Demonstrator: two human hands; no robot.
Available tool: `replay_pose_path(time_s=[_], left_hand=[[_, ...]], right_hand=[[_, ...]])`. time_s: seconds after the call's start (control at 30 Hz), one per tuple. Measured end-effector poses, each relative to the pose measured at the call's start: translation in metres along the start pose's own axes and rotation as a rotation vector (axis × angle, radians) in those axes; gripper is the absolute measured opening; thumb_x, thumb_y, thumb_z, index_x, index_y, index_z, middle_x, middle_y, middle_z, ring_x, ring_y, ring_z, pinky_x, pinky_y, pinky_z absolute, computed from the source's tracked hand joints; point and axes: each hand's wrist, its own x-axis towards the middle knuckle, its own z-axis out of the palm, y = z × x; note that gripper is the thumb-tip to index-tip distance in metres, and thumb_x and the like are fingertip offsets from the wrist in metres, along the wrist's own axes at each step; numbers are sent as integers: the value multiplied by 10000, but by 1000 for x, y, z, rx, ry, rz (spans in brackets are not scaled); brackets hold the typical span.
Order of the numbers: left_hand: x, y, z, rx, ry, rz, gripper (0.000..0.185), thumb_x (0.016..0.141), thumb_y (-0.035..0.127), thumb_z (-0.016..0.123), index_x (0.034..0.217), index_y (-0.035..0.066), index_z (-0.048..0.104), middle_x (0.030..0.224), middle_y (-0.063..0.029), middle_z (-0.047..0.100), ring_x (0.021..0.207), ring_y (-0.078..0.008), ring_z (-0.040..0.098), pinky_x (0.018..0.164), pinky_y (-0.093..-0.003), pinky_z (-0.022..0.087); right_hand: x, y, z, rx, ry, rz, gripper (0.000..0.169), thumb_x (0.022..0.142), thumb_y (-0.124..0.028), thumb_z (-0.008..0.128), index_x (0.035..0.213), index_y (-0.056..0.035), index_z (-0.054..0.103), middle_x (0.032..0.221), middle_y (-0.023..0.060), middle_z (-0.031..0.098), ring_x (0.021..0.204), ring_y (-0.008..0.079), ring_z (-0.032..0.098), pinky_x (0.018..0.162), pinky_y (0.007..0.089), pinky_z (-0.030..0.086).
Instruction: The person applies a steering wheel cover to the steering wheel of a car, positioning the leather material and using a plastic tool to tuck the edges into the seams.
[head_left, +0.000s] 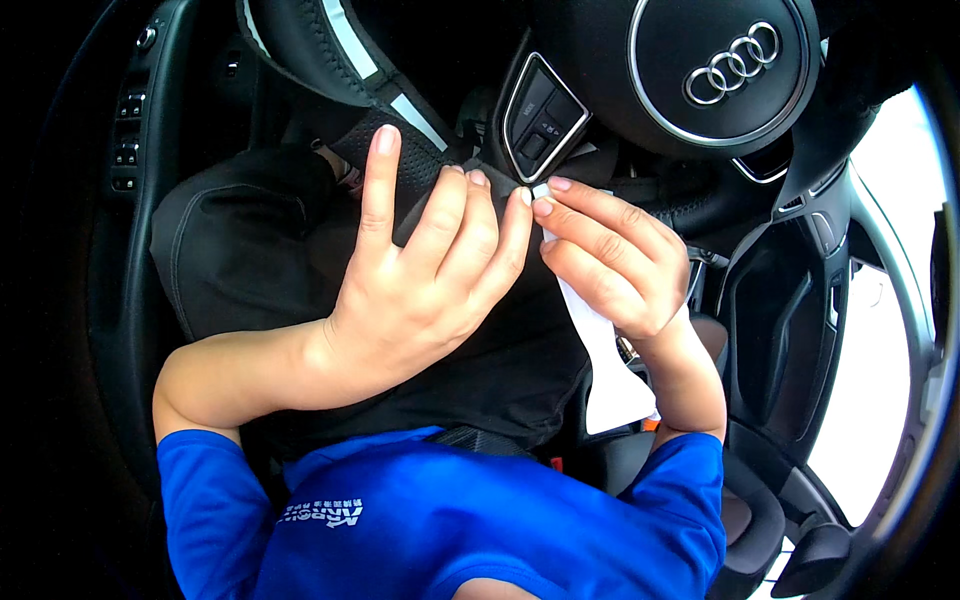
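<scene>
A black perforated leather-like band (420, 154), stitched along its edge, lies across the lower left of the steering wheel. White strips (349, 37) run along parts of it. My left hand (427, 277) holds the band's edge between its bent fingers and a hidden thumb, with the little finger raised. Close beside its index fingertip, my right hand (615, 255) pinches the top end of a white paper-like strip (615, 382). That strip hangs down below the right hand and widens at its lower end. Whether its top end is still attached to the band cannot be seen.
The steering wheel hub (731, 67) with an Audi emblem is at the upper right, and a spoke with buttons (544, 116) is just above my hands. A door panel with switches (127, 142) stands at left. My legs (247, 240) lie beneath; a passenger seat (739, 517) is at lower right.
</scene>
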Motion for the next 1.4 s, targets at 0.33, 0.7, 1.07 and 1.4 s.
replay_pose_path(time_s=[0.33,0.7,1.07,1.4], left_hand=[[-3,1,0,-41,-25,-27,383,906,197,635,1255,52,698,1172,-161,622,1177,-300,605,1113,-794,329],[-4,1,2,-42,-10,-26,392,920,204,625,1276,51,690,1179,-165,621,1181,-307,601,1098,-799,342],[-5,-1,2,-57,-44,-21,395,903,189,634,1270,55,692,1190,-163,601,1219,-306,578,1114,-804,307],[-4,-1,6,-41,39,-4,363,880,184,641,1202,31,712,1060,-156,639,1153,-308,605,1112,-786,345]], right_hand=[[6,12,-6,96,-65,-51,190,831,-32,741,999,7,659,1070,207,747,985,347,752,735,373,647],[-5,10,-2,82,-29,-65,185,851,-42,740,1014,11,671,1074,212,752,1025,370,753,778,391,655],[-2,10,-1,61,-31,-60,207,836,-37,753,1017,10,666,1064,197,758,1006,363,758,745,374,654],[-4,6,-3,37,-45,-3,265,847,-84,801,1063,-53,652,1091,152,775,1064,333,762,782,368,654]])
